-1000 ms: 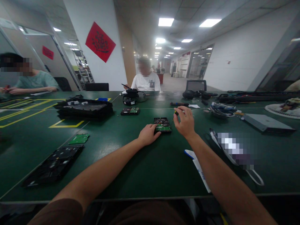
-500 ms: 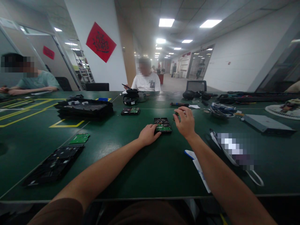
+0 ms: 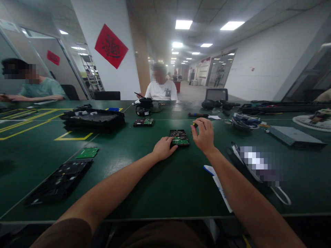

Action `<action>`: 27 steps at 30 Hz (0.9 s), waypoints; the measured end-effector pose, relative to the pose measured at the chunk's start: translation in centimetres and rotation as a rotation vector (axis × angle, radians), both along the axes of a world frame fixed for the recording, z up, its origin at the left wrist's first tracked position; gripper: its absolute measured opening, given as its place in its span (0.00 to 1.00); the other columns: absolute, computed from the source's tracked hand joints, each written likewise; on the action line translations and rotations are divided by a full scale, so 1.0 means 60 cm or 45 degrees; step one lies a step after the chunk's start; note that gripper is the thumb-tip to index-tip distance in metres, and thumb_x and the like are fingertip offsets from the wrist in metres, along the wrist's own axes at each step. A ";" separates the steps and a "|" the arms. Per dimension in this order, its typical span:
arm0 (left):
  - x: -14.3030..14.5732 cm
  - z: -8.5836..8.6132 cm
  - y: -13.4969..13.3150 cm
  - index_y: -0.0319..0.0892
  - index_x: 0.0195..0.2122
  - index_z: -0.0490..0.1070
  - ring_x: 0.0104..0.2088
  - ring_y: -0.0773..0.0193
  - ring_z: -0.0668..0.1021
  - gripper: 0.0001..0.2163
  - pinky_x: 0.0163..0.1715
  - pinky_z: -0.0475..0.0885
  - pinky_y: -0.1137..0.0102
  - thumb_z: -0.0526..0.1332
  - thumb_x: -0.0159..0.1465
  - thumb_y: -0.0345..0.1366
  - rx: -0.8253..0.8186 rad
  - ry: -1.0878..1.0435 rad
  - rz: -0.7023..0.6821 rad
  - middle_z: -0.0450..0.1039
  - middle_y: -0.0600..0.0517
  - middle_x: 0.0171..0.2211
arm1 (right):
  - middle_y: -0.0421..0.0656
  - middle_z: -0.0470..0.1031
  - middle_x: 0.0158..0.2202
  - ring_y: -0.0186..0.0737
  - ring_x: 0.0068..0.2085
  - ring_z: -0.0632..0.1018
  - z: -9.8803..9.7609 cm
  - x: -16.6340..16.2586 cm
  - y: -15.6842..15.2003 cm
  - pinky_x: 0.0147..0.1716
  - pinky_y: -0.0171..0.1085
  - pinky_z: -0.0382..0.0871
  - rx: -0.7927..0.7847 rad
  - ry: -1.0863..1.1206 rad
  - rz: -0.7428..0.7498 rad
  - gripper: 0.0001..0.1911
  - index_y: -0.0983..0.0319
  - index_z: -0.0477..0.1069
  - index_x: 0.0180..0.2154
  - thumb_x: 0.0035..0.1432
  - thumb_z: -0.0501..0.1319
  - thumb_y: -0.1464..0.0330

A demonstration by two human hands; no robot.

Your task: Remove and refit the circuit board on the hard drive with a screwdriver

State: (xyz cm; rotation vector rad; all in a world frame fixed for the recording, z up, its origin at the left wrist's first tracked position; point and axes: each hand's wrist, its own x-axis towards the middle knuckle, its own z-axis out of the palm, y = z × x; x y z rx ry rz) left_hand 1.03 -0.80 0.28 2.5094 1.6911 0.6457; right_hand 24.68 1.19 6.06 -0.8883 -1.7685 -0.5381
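In the middle of the green table lies a hard drive (image 3: pixel 180 140), a green circuit board across its near half and black and metal parts behind. My left hand (image 3: pixel 163 148) grips its left end, fingers on top and thumb along the near edge. Just right of the drive, my right hand (image 3: pixel 203 133) is raised and closed round a small screwdriver (image 3: pixel 195 125) with a dark and yellow handle. Its thin shaft slants down toward the drive's right edge; whether the tip touches is too small to tell.
Another hard drive (image 3: pixel 143 122) lies farther back, left of a black device (image 3: pixel 143 106). At left are a black tray (image 3: pixel 95 119), a loose green board (image 3: pixel 88 152) and a black panel (image 3: pixel 60 181). At right sit a grey metal box (image 3: pixel 296 135) and a bagged bundle (image 3: pixel 245 121). A person (image 3: pixel 161 90) sits opposite.
My right hand has turned the screwdriver slightly in its fingers, with its fingertips closer together. My left hand and the hard drive have stayed in place.
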 end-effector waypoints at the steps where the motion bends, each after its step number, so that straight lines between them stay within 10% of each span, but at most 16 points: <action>1: 0.000 0.000 0.000 0.41 0.65 0.66 0.60 0.48 0.73 0.27 0.60 0.69 0.59 0.59 0.70 0.51 0.001 0.000 0.004 0.74 0.42 0.58 | 0.53 0.71 0.52 0.54 0.55 0.72 0.000 -0.001 0.000 0.57 0.55 0.69 -0.010 0.002 0.025 0.11 0.60 0.71 0.51 0.68 0.57 0.68; 27: 0.002 0.003 -0.004 0.42 0.65 0.66 0.60 0.48 0.73 0.26 0.60 0.69 0.58 0.59 0.70 0.51 -0.010 -0.007 0.005 0.73 0.42 0.58 | 0.53 0.68 0.50 0.54 0.54 0.73 0.000 -0.002 -0.002 0.55 0.55 0.72 0.016 0.040 -0.007 0.10 0.60 0.73 0.47 0.66 0.58 0.70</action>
